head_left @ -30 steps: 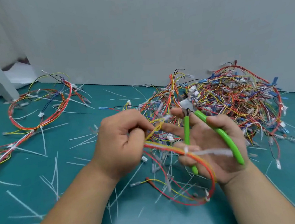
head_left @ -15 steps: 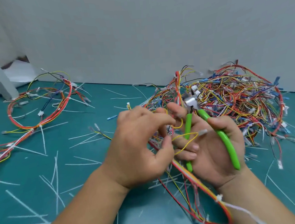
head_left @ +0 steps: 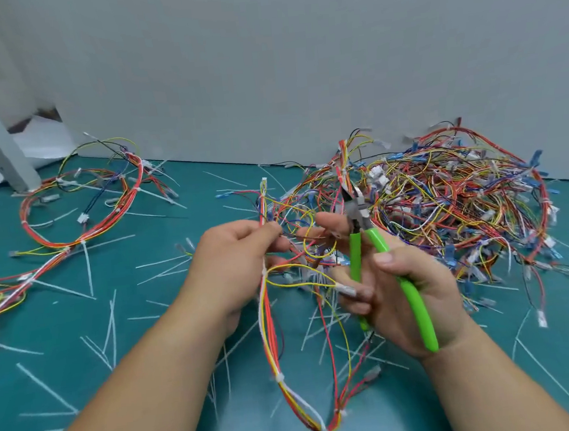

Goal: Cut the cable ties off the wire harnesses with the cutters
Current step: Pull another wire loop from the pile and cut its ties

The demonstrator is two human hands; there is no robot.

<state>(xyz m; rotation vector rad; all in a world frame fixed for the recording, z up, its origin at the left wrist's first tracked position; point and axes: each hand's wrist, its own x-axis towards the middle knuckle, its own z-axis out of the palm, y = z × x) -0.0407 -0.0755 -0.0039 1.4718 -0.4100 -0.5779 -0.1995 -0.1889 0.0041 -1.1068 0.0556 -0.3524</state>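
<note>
Green-handled cutters [head_left: 411, 293] are clamped in the right hand's [head_left: 388, 313] curled fingers, just before the pile [head_left: 447, 201]. Left hand [head_left: 235, 264] fingers pinch a harness [head_left: 269, 337] dangling left of that pile.

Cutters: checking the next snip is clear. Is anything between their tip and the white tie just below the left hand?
Yes: thin yellow wire loops hang between the green-handled cutters and the white plastic cable tie on the held red-and-yellow wire harness; the tip points away.

single head-worn view, facing forward and down, close over hands [head_left: 302, 282]
</note>
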